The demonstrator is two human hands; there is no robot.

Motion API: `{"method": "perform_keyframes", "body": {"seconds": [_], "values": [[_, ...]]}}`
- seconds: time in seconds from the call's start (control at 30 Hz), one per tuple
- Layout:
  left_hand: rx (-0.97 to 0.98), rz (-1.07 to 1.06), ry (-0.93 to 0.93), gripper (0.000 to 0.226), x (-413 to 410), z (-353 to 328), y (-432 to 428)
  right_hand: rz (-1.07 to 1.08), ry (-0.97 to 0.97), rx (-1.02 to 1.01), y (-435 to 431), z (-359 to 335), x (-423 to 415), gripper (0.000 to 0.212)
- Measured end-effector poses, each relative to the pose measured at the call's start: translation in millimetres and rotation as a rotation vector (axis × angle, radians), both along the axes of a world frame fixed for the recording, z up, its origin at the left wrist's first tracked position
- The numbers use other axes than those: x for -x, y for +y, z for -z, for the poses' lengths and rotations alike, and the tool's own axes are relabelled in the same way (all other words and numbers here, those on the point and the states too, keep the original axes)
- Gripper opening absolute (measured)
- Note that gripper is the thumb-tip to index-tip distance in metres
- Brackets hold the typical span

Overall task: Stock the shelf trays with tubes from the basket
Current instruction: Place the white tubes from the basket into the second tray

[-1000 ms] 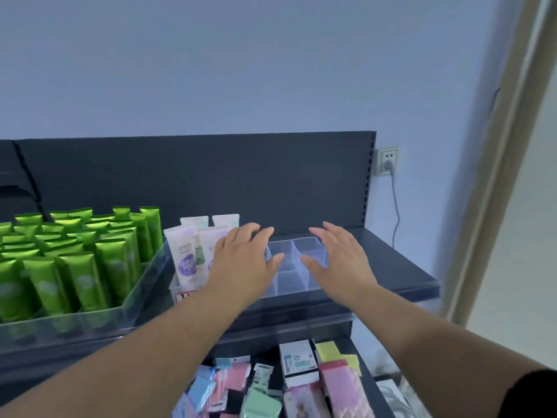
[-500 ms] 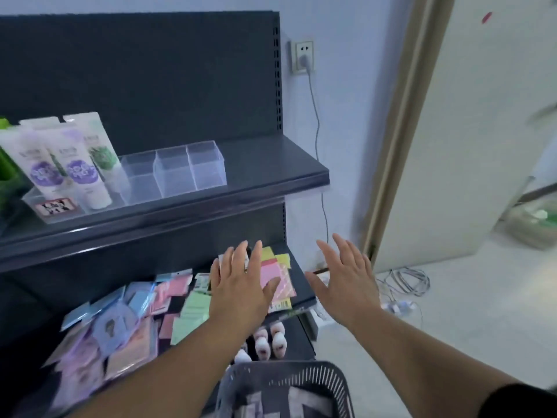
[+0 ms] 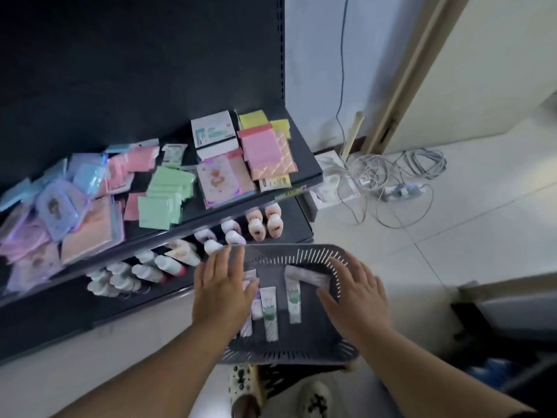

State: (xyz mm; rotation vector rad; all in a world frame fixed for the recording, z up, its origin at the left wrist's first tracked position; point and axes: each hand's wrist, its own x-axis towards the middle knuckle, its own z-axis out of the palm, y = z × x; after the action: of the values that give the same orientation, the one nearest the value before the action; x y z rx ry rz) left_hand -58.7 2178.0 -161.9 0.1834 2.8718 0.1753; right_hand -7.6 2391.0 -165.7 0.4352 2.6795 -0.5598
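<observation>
The grey basket [image 3: 289,354] sits low in the middle of the view, near 6 o'clock. The tubes [image 3: 269,312] are inside it, lying flat on the bottom. Two tubes with green labels lie side by side in the middle. One more tube [image 3: 306,276] lies across the far side of the basket, toward 1 o'clock. Some tubes with purple labels [image 3: 256,306] peek out from under the left hand.

The left hand [image 3: 221,297] is over the 9 o'clock side of the basket. Its fingers are straight and a bit spread, and it holds nothing. The right hand [image 3: 357,303] is over the 3 o'clock side, above the rim. Its fingers are straight and spread too, and it holds nothing. I cannot tell if either hand touches a tube.

At 10 o'clock from the basket is a dark shelf [image 3: 180,229] full of flat packets. There are green packets [image 3: 164,200], a pink packet [image 3: 262,146] and a white box [image 3: 212,135]. Under it is a lower shelf [image 3: 297,218] with small white bottles [image 3: 256,227] lying on it, just past the basket's far rim.

At 2 o'clock, grey cables [image 3: 391,176] lie in a tangle on the tiled floor [image 3: 452,236]. At 6 o'clock, below the basket, are two spotted shoes [image 3: 241,384].
</observation>
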Motion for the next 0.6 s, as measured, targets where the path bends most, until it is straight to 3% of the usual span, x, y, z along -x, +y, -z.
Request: {"method": "perform_keyframes", "body": {"seconds": [0.13,0.23,0.6], "values": [[0.003,0.008,-0.056,0.063,-6.8,68.9,-15.4,-0.008,-0.134,-0.018,-7.4,64.2,-3.2,0.069],[-0.021,0.018,-0.197,0.065,-7.2,115.2,-23.4,-0.012,-0.193,0.006,-16.0,107.6,0.5,0.072],[-0.100,0.092,-0.301,0.067,1.6,236.3,-1.0,0.002,-0.290,0.068,-37.3,229.9,24.7,0.067]]}}
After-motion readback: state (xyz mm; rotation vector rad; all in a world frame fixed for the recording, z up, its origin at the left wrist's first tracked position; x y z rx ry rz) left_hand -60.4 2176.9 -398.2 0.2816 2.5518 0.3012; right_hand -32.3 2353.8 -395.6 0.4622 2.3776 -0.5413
